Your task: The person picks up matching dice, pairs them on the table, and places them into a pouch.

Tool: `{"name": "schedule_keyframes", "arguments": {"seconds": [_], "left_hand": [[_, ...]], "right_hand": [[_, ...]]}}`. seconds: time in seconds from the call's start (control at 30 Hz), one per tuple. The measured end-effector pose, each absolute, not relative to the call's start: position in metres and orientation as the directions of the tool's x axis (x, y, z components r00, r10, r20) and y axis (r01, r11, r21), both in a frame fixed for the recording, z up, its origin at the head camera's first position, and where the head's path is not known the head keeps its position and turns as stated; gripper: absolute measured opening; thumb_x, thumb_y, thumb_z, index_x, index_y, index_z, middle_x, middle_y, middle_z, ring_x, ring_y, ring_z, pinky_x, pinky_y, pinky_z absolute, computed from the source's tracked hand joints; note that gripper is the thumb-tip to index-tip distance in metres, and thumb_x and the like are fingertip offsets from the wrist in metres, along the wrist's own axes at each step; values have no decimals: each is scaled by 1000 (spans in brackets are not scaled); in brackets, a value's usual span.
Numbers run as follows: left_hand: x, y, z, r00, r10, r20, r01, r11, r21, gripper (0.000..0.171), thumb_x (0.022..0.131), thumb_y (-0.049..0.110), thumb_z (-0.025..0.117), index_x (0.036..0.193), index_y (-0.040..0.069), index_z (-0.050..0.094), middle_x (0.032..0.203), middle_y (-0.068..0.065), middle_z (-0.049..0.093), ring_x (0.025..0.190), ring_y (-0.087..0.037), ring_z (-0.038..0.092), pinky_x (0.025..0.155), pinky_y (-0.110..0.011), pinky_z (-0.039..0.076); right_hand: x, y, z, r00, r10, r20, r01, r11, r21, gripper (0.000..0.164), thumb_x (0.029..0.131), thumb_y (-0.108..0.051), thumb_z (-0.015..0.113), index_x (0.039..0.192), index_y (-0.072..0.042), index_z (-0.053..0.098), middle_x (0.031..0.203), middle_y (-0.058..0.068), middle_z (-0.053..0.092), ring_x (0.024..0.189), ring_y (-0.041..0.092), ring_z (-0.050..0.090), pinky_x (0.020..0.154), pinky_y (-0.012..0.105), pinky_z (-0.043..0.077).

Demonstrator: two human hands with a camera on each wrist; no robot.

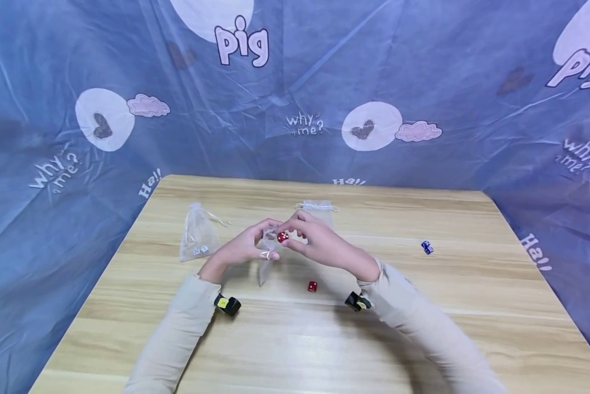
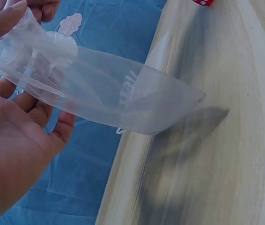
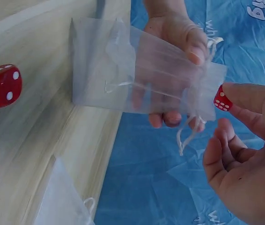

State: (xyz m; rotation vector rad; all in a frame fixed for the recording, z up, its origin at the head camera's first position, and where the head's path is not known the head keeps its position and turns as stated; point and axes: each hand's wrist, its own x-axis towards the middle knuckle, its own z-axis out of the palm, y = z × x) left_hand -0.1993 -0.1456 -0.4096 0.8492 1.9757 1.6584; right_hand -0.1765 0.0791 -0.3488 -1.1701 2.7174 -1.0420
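In the middle, over the table, my left hand (image 1: 246,242) holds a sheer white drawstring pouch (image 3: 99,65) near its mouth, fingers behind and thumb in front. The pouch hangs down with its lower end close above the wood in the left wrist view (image 2: 137,98). My right hand (image 1: 322,242) pinches a red die (image 3: 223,99) between thumb and forefinger, right at the pouch's mouth. Its other fingers are loosely curled. A second red die (image 1: 312,286) lies on the table below my hands.
At the left lies another sheer pouch (image 1: 196,232) with white dice (image 1: 200,250) in it. A third pouch (image 1: 318,207) lies behind my right hand. Blue dice (image 1: 427,247) sit together at the right on the wooden table (image 1: 295,350). A printed blue curtain (image 1: 295,142) hangs behind.
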Motion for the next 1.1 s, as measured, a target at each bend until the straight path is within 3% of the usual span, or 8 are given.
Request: {"name": "schedule_keyframes", "arguments": {"seconds": [0.17,0.33,0.43,0.67,0.93,1.1], "left_hand": [[-198,-145,-409,-728,681,70,175,86,981,65,78,21,79,130,-1,46,118,-19,59,109,-41,56,101,-54,44],[-197,-145,-409,-740,669,68,199,121,973,59,79,14,77,128,-2,48,113,-20,60,95,-19,61,87,-35,51],[-196,-145,-410,-749,661,55,203,150,968,57,79,5,74,129,-1,47,112,-20,59,93,-16,59,83,-33,52],[-196,-146,-413,-762,646,34,201,186,962,59,78,-5,70,133,2,47,115,-19,58,100,-22,57,93,-40,48],[-195,-148,-411,-758,651,45,212,182,960,60,78,-4,70,133,1,46,119,-21,56,102,-22,56,94,-39,48],[-194,-146,-412,-760,649,46,197,163,967,61,78,-5,70,133,0,45,116,-20,56,98,-21,57,89,-37,51]], "right_hand": [[-182,71,-348,-722,-655,225,-637,501,-586,28,90,-15,67,117,-11,68,99,10,57,85,19,52,72,26,44],[-183,76,-347,-745,-630,219,-607,504,-615,28,90,-17,68,117,-11,68,96,8,55,80,16,48,69,25,43],[-181,83,-347,-758,-614,221,-589,499,-636,27,89,-16,68,116,-11,67,95,6,55,79,13,46,70,28,45],[-174,108,-357,-775,-611,161,-532,492,-689,28,88,-14,69,115,-8,66,94,7,57,82,12,51,74,34,50],[-162,129,-395,-690,-723,-27,-518,520,-679,35,87,-17,70,119,-5,62,105,12,63,89,19,58,79,32,52],[-155,133,-417,-651,-753,-97,-528,540,-655,32,86,-23,71,114,-8,65,99,4,63,85,14,57,76,24,51]]}}
